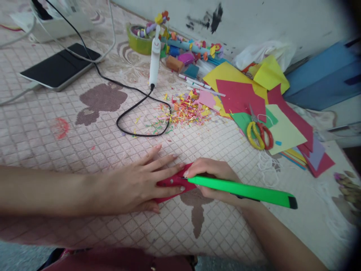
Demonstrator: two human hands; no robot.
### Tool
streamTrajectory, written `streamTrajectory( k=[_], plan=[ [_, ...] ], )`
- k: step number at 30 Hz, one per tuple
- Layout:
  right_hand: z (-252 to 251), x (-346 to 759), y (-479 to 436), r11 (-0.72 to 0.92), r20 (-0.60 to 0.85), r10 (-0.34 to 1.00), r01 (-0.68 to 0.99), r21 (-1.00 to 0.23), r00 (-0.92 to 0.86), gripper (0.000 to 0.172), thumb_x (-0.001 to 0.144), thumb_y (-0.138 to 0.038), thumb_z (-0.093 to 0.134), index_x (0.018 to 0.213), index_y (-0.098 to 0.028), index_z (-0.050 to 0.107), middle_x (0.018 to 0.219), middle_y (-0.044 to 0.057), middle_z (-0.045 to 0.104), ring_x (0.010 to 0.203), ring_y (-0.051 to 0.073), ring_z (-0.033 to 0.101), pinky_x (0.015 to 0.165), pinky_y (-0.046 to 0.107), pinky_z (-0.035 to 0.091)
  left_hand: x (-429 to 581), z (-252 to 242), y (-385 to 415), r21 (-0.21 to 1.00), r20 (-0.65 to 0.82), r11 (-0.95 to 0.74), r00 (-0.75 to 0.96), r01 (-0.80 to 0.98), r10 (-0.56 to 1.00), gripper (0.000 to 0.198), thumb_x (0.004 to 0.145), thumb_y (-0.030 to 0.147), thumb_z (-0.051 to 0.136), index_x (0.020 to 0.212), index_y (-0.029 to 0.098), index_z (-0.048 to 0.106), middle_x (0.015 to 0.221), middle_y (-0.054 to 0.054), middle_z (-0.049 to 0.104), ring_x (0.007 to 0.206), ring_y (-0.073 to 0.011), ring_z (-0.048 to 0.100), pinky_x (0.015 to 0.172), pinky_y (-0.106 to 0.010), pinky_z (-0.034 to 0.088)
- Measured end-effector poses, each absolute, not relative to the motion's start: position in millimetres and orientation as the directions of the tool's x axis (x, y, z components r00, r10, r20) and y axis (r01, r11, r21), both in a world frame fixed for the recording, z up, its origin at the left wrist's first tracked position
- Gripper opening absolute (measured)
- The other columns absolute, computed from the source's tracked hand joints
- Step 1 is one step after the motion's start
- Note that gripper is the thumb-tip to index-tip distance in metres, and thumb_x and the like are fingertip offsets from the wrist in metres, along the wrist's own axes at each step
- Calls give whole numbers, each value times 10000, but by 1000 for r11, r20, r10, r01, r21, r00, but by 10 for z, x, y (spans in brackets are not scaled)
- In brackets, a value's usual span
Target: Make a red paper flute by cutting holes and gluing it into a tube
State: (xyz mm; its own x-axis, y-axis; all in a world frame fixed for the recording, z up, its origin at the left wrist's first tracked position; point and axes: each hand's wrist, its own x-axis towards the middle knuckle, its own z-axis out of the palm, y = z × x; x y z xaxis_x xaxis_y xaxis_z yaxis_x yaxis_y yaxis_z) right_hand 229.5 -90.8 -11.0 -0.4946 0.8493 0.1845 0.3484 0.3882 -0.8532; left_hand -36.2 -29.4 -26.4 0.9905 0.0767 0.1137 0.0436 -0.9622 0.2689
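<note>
My left hand [141,184] lies flat with fingers spread over a small red sheet [173,182], pressing it to the patterned tablecloth [104,233]. My right hand [217,173] is closed around a bright green box cutter [242,188]. The cutter's thin blade tip meets the red sheet between my left fingers. Its black-ended handle points to the right. Small marks or holes show on the sheet, too small to make out. Part of the sheet is hidden under both hands.
A white glue gun [155,56] stands beyond my hands, its black cord [120,131] looping toward me. Scraps [188,109] lie ahead. Scissors [258,131] rest on coloured sheets [239,98] at the right. A tablet [60,67] and power strip [59,28] are at the left.
</note>
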Motion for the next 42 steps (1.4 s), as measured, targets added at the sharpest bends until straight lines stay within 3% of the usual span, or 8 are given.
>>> streamTrajectory(
  k=[4,10,14,20,26,35,40,42],
  plan=[
    [-122,2307,-888,398,183,838,346,-850,-513,180,882,-171,626,1041,-219,695,940,34,766,866,163,708,765,293,545,-365,-227,-271,286,107,-958,993,22,54,592,946,452,645,1492,288,487,1608,-142,383,1507,-388,302,1198,-677,218],
    [-133,2322,-871,392,179,831,325,-861,-527,171,897,-214,628,1057,-215,689,946,43,763,860,168,707,755,296,545,-376,-128,-42,243,133,-963,987,-116,-85,428,1023,354,524,1450,332,537,1605,-19,401,1519,-295,307,1259,-563,184],
    [-133,2325,-873,398,187,828,319,-860,-528,171,896,-219,633,1058,-217,687,945,43,761,863,173,708,754,299,547,-381,-132,-31,255,118,-963,992,-84,-55,475,989,339,582,1459,366,522,1581,10,446,1541,-330,229,1250,-601,197],
    [-129,2331,-885,384,176,841,336,-860,-511,188,875,-177,637,1047,-218,701,955,43,768,879,169,721,765,294,559,-396,-171,-66,260,63,-964,997,-49,-34,531,964,279,598,1474,389,498,1625,50,365,1541,-392,180,1235,-652,187],
    [-130,2321,-887,389,185,844,336,-858,-504,185,870,-166,640,1036,-215,706,953,44,767,889,165,724,768,288,564,-384,-172,-74,251,63,-967,997,-51,-36,561,949,255,608,1483,379,489,1639,42,334,1527,-441,178,1201,-710,209],
    [-119,2308,-915,386,181,847,345,-855,-499,206,874,-143,640,1058,-213,697,986,37,760,927,151,713,809,267,551,-402,-220,-155,240,79,-971,997,-20,-1,603,923,263,654,1487,381,478,1656,19,305,1540,-431,138,1195,-716,216],
    [-152,2309,-921,394,193,846,339,-855,-497,231,861,-120,648,1066,-212,700,999,20,760,945,136,697,839,250,534,-372,-271,-361,237,109,-967,986,98,127,577,918,399,687,1465,352,510,1650,-85,315,1507,-465,240,1146,-759,244],
    [-155,2313,-910,389,185,846,343,-855,-499,211,863,-132,641,1050,-209,704,981,24,762,921,141,699,819,257,533,-368,-251,-362,256,84,-963,990,87,112,562,944,394,654,1479,321,499,1646,-132,305,1510,-457,240,1131,-759,263]
  ],
)
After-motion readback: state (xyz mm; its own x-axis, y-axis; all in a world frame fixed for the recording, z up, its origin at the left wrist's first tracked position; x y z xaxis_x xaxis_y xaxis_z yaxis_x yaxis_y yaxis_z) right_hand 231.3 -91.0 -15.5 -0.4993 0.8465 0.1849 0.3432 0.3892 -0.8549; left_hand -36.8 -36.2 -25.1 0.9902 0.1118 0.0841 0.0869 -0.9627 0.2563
